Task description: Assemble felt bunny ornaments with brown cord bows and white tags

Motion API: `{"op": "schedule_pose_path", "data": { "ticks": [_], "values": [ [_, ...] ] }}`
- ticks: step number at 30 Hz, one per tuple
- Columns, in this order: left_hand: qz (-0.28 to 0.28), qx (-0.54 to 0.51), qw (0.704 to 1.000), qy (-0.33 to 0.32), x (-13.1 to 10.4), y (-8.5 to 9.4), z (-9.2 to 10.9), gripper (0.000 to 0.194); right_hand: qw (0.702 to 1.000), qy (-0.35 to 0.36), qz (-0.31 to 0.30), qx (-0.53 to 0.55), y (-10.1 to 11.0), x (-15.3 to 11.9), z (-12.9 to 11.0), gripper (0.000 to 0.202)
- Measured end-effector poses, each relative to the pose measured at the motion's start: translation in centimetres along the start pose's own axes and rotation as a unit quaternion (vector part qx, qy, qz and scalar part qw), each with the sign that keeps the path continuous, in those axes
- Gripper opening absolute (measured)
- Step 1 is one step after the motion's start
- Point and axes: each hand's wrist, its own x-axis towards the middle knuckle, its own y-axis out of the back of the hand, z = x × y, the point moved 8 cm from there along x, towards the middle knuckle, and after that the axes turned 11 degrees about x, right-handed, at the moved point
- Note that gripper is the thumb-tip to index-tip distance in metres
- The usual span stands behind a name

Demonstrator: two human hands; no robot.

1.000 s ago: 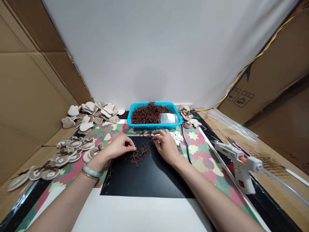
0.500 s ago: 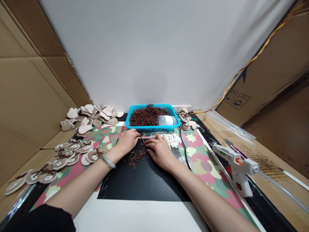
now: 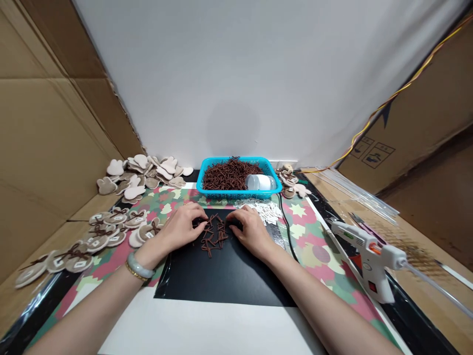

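A small loose cluster of brown cord bows (image 3: 211, 243) lies on the black mat (image 3: 229, 281) between my two hands. On its left is my left hand (image 3: 185, 224), fingers curved and thumb apart from them, the tips beside the upper bows. My right hand (image 3: 252, 230) rests on the right side of the cluster, its thumb and forefinger also apart around a dark gap. No bow shows lifted in either hand. Behind them, a blue basket (image 3: 240, 195) holds a heap of brown bows (image 3: 229, 173) and a clear jar with a white label (image 3: 260, 182).
White tags (image 3: 269, 212) lie in a pile behind my right hand. A white glue gun (image 3: 373, 256) stands at the right, near clear glue sticks (image 3: 364, 195). Plain felt shapes (image 3: 138, 190) are heaped back left; felt pieces with bows (image 3: 105, 236) lie in front of them.
My left hand has drawn back from near the basket to the left of the bows. My right hand has shifted slightly right. The bows are pushed closer together, and the view has shifted slightly.
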Motion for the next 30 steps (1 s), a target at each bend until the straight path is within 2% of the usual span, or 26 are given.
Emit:
{"op": "schedule_pose_path", "data": {
  "ticks": [4, 7, 10, 13, 20, 25, 30],
  "values": [
    [0.042, -0.025, 0.999, -0.02, 0.5, -0.4, 0.5, 0.024, 1.0, -0.003, 0.01, -0.021, -0.1, 0.1, 0.2, 0.02],
    [0.028, -0.021, 0.999, -0.04, 1.2, -1.5, 1.0, 0.032, 0.999, -0.007, 0.035, -0.007, 0.2, 0.0, 0.4, 0.018],
    [0.005, -0.012, 0.999, -0.048, 2.0, -2.4, 1.5, 0.023, 0.997, -0.026, 0.067, 0.028, 0.8, -0.1, 0.8, 0.018],
    [-0.001, -0.029, 0.999, -0.038, 2.8, -2.5, 1.6, 0.015, 0.992, -0.054, 0.085, 0.081, 1.2, -0.1, 1.5, 0.017],
    [0.025, -0.129, 0.988, 0.075, 3.2, -1.1, -0.2, 0.02, 0.964, -0.094, 0.134, 0.209, 1.6, -0.1, 2.6, 0.015],
    [0.017, -0.262, 0.944, 0.2, 2.4, -1.4, -1.8, 0.024, 0.964, -0.088, 0.145, 0.203, 1.9, -0.2, 2.2, 0.014],
    [0.0, -0.319, 0.915, 0.246, 1.9, -1.6, -1.6, 0.034, 0.965, -0.072, 0.149, 0.205, 2.2, -0.3, 1.6, 0.014]
  ]
}}
